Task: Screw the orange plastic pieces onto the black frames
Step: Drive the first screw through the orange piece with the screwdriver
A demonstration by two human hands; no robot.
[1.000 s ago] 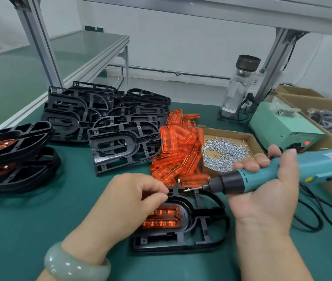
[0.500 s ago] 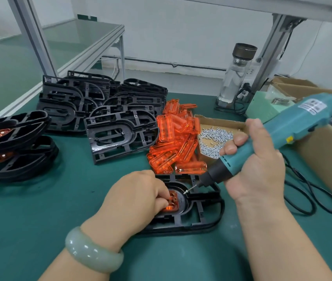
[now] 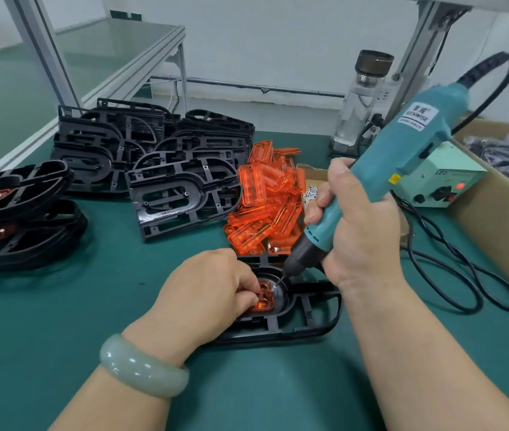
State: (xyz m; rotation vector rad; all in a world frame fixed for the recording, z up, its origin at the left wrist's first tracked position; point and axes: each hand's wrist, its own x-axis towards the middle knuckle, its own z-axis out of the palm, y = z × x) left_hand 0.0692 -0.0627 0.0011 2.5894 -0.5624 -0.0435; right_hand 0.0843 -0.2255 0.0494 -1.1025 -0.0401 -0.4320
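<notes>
A black frame (image 3: 306, 318) lies on the green mat in front of me with an orange plastic piece (image 3: 264, 298) seated in its rounded opening. My left hand (image 3: 212, 290) covers most of that piece, its curled fingers pinching it in place. My right hand (image 3: 355, 231) grips a teal electric screwdriver (image 3: 402, 157), tilted steeply, with the bit tip and a screw at the orange piece's right end. Loose orange pieces (image 3: 265, 209) are heaped just behind the frame.
Black frames (image 3: 181, 197) are piled at the back left; frames with orange pieces fitted (image 3: 19, 213) are stacked at the far left. A cardboard tray of screws (image 3: 310, 194), a power supply box (image 3: 440, 185), a bottle (image 3: 362, 98), cables (image 3: 452, 275) and a carton (image 3: 502, 219) crowd the right.
My right hand swung the screwdriver from nearly level to steep and brought its tip down onto the orange piece. My left hand slid right over the piece.
</notes>
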